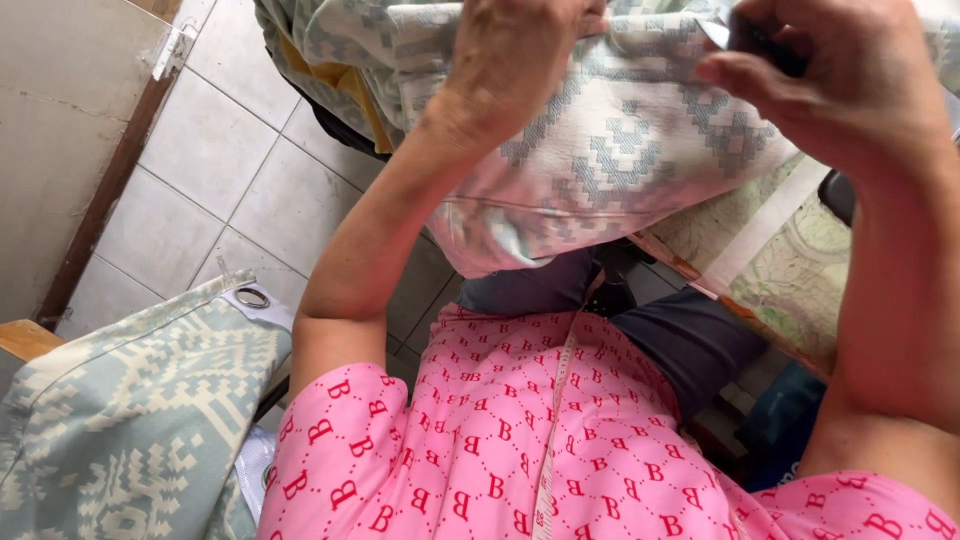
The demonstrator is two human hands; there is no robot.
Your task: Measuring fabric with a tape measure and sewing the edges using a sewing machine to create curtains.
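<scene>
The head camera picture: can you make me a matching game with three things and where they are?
Things:
1. tape measure
2. metal ring
3. patterned cloth

Places:
A. gripped by the left hand and touched by the right hand
B. hanging down the pink shirt
C. on the cloth at the lower left

Pairs: 1-B, 2-C, 3-A

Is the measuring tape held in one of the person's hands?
No, the measuring tape hangs down over the pink shirt, while the left hand and right hand both grip the patterned fabric.
</scene>
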